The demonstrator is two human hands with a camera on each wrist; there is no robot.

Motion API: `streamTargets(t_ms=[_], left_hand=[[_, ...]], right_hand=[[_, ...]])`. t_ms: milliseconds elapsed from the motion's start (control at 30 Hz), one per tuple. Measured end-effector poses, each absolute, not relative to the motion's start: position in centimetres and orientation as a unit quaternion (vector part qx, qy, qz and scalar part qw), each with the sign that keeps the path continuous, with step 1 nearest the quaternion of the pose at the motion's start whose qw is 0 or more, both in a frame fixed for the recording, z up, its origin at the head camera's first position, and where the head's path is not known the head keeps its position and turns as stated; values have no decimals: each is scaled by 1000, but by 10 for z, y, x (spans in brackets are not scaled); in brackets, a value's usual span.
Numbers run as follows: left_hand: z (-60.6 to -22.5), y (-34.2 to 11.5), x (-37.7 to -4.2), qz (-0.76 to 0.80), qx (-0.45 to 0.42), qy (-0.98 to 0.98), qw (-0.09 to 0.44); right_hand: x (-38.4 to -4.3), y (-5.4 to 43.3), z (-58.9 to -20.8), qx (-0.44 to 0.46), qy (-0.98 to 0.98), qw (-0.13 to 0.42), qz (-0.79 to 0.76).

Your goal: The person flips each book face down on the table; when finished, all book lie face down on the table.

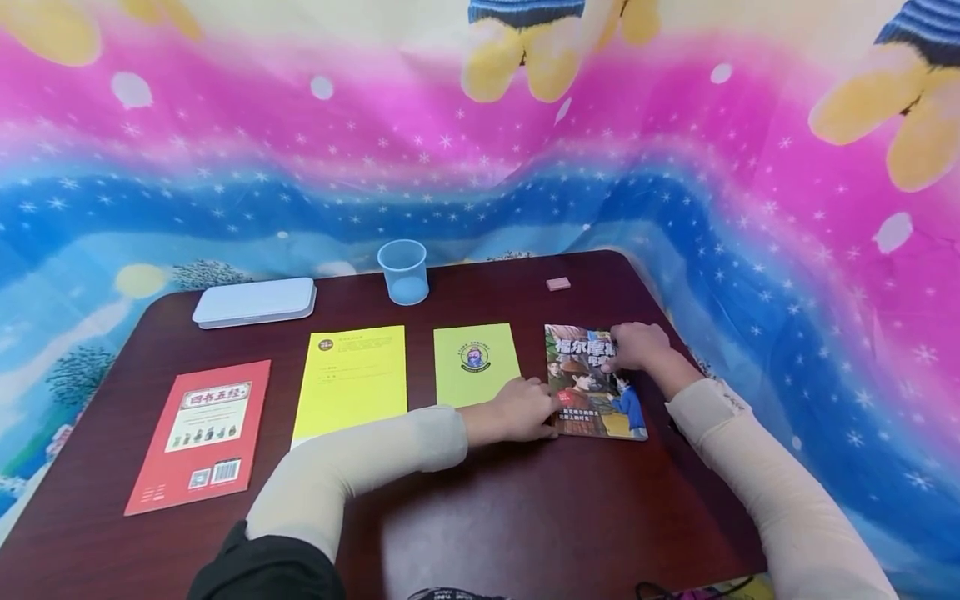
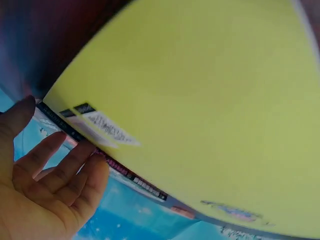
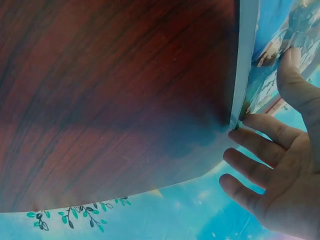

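A comic-style book point(image 1: 592, 392) with a picture cover and large white Chinese characters lies flat near the right side of the table. My left hand point(image 1: 523, 410) is at its left edge; in the left wrist view, fingertips point(image 2: 95, 150) touch the dark spine, with the thumb by the near corner. On the other side, my right hand point(image 1: 641, 346) touches the upper right edge. Its thumb point(image 3: 290, 70) rests on the cover and the other fingers extend beside the edge. Just left of the left hand lies a yellow-green book point(image 1: 474, 362) with a round cartoon emblem.
Farther left lie a bright yellow book point(image 1: 352, 379) and a red book point(image 1: 202, 433). Along the back stand a white case point(image 1: 255, 302), a translucent blue cup point(image 1: 405, 275) and a small pink eraser point(image 1: 558, 284). A patterned curtain point(image 1: 450, 150) hangs behind the dark table point(image 1: 480, 508).
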State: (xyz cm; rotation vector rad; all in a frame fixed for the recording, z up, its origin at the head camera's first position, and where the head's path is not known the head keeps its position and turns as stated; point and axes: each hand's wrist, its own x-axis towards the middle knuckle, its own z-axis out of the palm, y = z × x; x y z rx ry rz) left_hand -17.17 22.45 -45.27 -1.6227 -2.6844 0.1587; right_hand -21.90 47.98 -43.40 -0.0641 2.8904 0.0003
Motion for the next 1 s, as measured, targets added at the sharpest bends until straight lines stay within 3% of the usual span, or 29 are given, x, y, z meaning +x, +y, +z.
streamTargets(t_ms=[333,600,733,1000], left_hand=[[-452,225,-173,51,-532,-843,59],[-445,218,-166,-108,-521,-842,93],[-440,216,-165,-208,-492,-844,54],[-440,215,-162,-442,-326,-829,-104]], right_hand=[[-223,483,-432,-23,994,110,-16],[-222,495,-435,-7,987,97,-131],[-223,495,-434,22,975,89,-204],[-222,483,-435,93,959,94,-251]])
